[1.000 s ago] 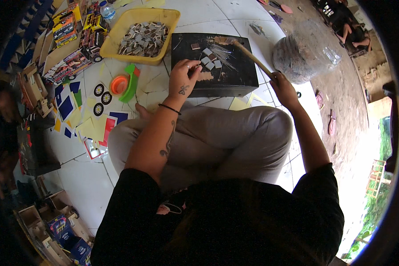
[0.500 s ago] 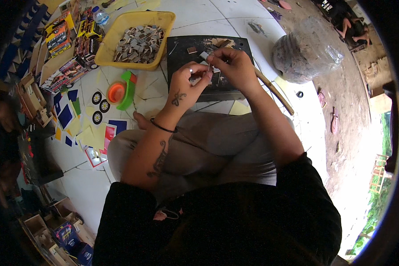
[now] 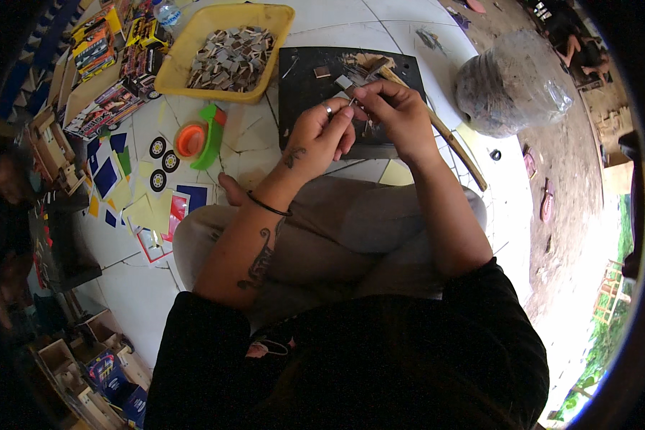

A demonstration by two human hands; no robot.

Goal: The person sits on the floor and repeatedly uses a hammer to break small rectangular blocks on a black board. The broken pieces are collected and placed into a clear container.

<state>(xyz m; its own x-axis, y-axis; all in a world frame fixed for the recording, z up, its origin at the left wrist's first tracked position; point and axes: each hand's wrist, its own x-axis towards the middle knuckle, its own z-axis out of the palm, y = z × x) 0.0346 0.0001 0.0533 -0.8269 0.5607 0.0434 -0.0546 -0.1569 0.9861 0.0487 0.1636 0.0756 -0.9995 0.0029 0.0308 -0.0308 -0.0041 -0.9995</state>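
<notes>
Apparently, a thin pale metal pin (image 3: 352,102) is pinched over the low black bench (image 3: 304,97) by the nearly closed fingertips of the left hand (image 3: 317,137) and right hand (image 3: 400,118), being presumably light, stiff and best gripped mid-shaft.

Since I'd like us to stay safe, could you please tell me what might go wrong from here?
The right forearm might bump the hammer, whose handle juts past the black box. The thin metal-looking piece between the left hand and right hand could slip or prick.
</notes>
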